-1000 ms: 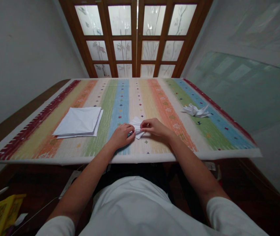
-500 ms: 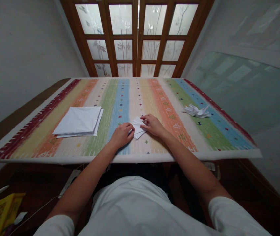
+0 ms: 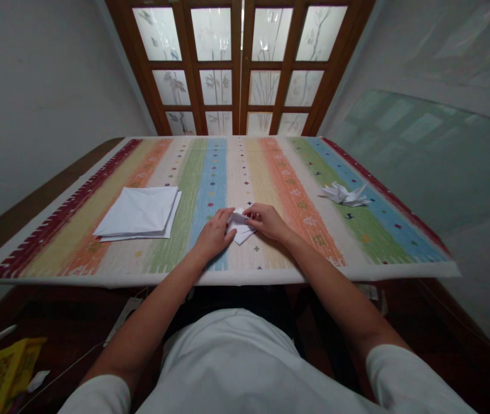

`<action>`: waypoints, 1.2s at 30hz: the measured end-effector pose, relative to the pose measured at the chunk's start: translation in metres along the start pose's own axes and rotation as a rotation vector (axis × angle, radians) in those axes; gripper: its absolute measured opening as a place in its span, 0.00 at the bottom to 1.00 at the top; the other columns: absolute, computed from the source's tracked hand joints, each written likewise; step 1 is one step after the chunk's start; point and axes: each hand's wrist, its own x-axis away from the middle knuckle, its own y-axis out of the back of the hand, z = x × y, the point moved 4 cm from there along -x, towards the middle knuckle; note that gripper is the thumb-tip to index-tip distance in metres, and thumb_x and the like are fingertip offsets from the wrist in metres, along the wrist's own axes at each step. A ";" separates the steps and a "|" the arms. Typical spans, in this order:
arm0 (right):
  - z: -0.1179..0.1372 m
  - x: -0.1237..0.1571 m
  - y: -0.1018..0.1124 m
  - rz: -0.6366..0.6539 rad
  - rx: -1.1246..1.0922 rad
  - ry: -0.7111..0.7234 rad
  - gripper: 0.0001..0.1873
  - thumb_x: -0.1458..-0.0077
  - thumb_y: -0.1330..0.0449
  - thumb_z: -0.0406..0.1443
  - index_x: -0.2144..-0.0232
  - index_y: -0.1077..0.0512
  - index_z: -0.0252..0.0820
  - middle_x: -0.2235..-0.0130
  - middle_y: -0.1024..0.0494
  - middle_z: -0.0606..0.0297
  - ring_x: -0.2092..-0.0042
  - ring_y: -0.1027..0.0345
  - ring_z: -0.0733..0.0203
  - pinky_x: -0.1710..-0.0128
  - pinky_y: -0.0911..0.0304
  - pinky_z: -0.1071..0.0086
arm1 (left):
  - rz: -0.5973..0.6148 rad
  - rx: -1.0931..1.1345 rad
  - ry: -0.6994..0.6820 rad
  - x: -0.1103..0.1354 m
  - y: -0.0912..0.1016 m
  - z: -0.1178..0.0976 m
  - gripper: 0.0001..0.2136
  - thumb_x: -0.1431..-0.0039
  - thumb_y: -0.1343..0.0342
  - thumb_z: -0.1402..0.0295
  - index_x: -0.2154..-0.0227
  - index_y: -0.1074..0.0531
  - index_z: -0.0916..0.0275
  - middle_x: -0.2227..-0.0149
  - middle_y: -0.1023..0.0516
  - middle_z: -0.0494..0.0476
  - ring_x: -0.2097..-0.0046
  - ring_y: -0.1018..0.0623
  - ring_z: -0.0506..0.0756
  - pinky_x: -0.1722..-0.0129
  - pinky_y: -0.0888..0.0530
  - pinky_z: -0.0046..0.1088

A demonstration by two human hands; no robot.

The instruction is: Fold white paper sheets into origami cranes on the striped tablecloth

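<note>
A small folded white paper lies on the striped tablecloth in front of me, its lower corner pointing toward my body. My left hand grips its left side, thumb low and fingers along the upper edge. My right hand pinches the upper right part, where a flap is lifted off the table. The fingers hide some of the folds. To the left rests a stack of white paper sheets, and to the right stands a folded paper crane.
The table wears a cloth with coloured stripes and a white border. Beyond it are wooden doors with glass panes. A glass panel leans on the right wall. Down at the left is a yellow plastic basket.
The upper flap of the folded paper has been raised. My left fingers have moved up to its top left edge, while my right hand has shifted slightly down.
</note>
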 end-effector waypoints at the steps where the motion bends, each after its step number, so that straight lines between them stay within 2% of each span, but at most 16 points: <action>1: 0.002 0.001 0.000 0.021 0.014 0.027 0.08 0.37 0.32 0.31 0.57 0.15 0.43 0.60 0.16 0.60 0.60 0.25 0.57 0.54 0.32 0.63 | 0.008 0.006 -0.006 0.000 0.000 0.000 0.29 0.32 0.40 0.73 0.29 0.35 0.58 0.35 0.26 0.66 0.54 0.17 0.57 0.42 0.20 0.44; 3: 0.006 0.002 0.001 0.058 0.038 0.065 0.08 0.31 0.35 0.35 0.59 0.14 0.43 0.60 0.17 0.59 0.59 0.25 0.56 0.52 0.32 0.62 | 0.021 -0.001 -0.022 0.000 -0.001 0.000 0.27 0.31 0.41 0.72 0.30 0.33 0.56 0.34 0.27 0.66 0.54 0.17 0.56 0.42 0.19 0.43; 5: 0.007 0.002 0.000 0.085 0.059 0.068 0.12 0.28 0.39 0.36 0.61 0.14 0.43 0.59 0.17 0.58 0.58 0.25 0.55 0.51 0.32 0.62 | 0.033 -0.037 -0.045 0.000 -0.002 0.001 0.20 0.30 0.42 0.71 0.37 0.25 0.56 0.35 0.26 0.65 0.49 0.17 0.59 0.40 0.20 0.44; 8: 0.000 0.002 -0.001 0.061 0.106 0.008 0.09 0.32 0.36 0.33 0.56 0.15 0.43 0.55 0.18 0.56 0.55 0.24 0.54 0.49 0.31 0.60 | 0.054 -0.107 -0.070 0.000 -0.005 0.001 0.13 0.28 0.44 0.71 0.46 0.19 0.58 0.38 0.22 0.66 0.41 0.20 0.64 0.37 0.22 0.48; 10: -0.006 0.002 -0.002 0.005 0.153 -0.036 0.11 0.36 0.33 0.33 0.51 0.16 0.42 0.52 0.20 0.54 0.51 0.25 0.51 0.45 0.31 0.57 | 0.059 -0.140 -0.068 -0.001 -0.006 0.001 0.13 0.27 0.44 0.71 0.46 0.19 0.59 0.39 0.22 0.67 0.40 0.22 0.65 0.36 0.24 0.51; 13: -0.013 0.001 -0.004 -0.035 0.189 -0.067 0.10 0.37 0.31 0.35 0.54 0.17 0.42 0.50 0.21 0.51 0.47 0.26 0.46 0.40 0.32 0.51 | 0.048 -0.176 -0.041 0.000 -0.006 0.001 0.13 0.28 0.43 0.70 0.45 0.19 0.58 0.37 0.22 0.68 0.38 0.24 0.67 0.36 0.26 0.56; 17: -0.012 0.000 -0.004 -0.014 0.115 -0.080 0.05 0.39 0.31 0.35 0.60 0.20 0.43 0.55 0.20 0.55 0.52 0.26 0.49 0.46 0.31 0.55 | 0.035 -0.174 0.030 0.002 -0.005 0.004 0.12 0.29 0.41 0.69 0.46 0.20 0.57 0.34 0.25 0.70 0.34 0.28 0.71 0.35 0.28 0.59; 20: -0.007 0.001 -0.001 0.021 -0.003 -0.089 0.05 0.39 0.32 0.36 0.61 0.23 0.44 0.59 0.19 0.59 0.58 0.27 0.53 0.52 0.31 0.60 | 0.050 -0.121 0.035 0.001 -0.003 0.006 0.10 0.30 0.41 0.70 0.49 0.22 0.56 0.38 0.23 0.66 0.36 0.26 0.69 0.35 0.29 0.58; 22: -0.005 0.003 0.001 0.027 -0.094 -0.115 0.10 0.41 0.31 0.38 0.59 0.25 0.45 0.59 0.18 0.60 0.59 0.27 0.54 0.55 0.31 0.61 | 0.045 -0.077 0.026 0.001 0.000 0.006 0.09 0.32 0.40 0.70 0.51 0.23 0.57 0.41 0.22 0.64 0.38 0.25 0.68 0.34 0.29 0.56; 26: -0.006 0.006 0.001 0.039 -0.273 -0.184 0.35 0.53 0.24 0.36 0.43 0.29 0.47 0.58 0.18 0.62 0.59 0.26 0.55 0.57 0.31 0.63 | 0.006 0.031 -0.001 0.000 0.006 0.003 0.08 0.36 0.37 0.73 0.55 0.25 0.59 0.43 0.25 0.64 0.40 0.23 0.64 0.34 0.27 0.51; 28: -0.006 0.006 0.000 0.078 -0.328 -0.201 0.42 0.57 0.24 0.35 0.39 0.30 0.47 0.59 0.18 0.64 0.60 0.26 0.56 0.58 0.32 0.64 | 0.001 0.071 -0.019 0.000 0.008 0.000 0.08 0.36 0.37 0.75 0.56 0.26 0.59 0.42 0.27 0.63 0.42 0.22 0.61 0.35 0.26 0.48; 30: -0.005 0.006 -0.001 0.127 -0.358 -0.187 0.35 0.57 0.24 0.35 0.45 0.26 0.45 0.60 0.19 0.65 0.61 0.27 0.56 0.60 0.33 0.64 | 0.005 0.088 -0.046 0.000 0.009 -0.004 0.08 0.36 0.37 0.76 0.57 0.27 0.59 0.41 0.29 0.62 0.45 0.21 0.59 0.37 0.25 0.46; 33: 0.001 0.005 0.002 0.165 -0.347 -0.120 0.14 0.53 0.27 0.37 0.63 0.25 0.43 0.64 0.21 0.65 0.63 0.28 0.57 0.61 0.35 0.65 | -0.054 0.089 -0.082 0.001 0.014 -0.010 0.11 0.37 0.37 0.76 0.58 0.32 0.58 0.40 0.30 0.64 0.42 0.23 0.61 0.36 0.25 0.46; 36: 0.007 0.002 0.015 0.002 -0.197 -0.042 0.05 0.47 0.33 0.33 0.69 0.27 0.44 0.66 0.23 0.64 0.64 0.30 0.57 0.62 0.36 0.65 | -0.191 0.060 -0.081 0.003 0.022 -0.013 0.14 0.38 0.35 0.75 0.58 0.36 0.56 0.39 0.30 0.66 0.36 0.27 0.64 0.33 0.28 0.49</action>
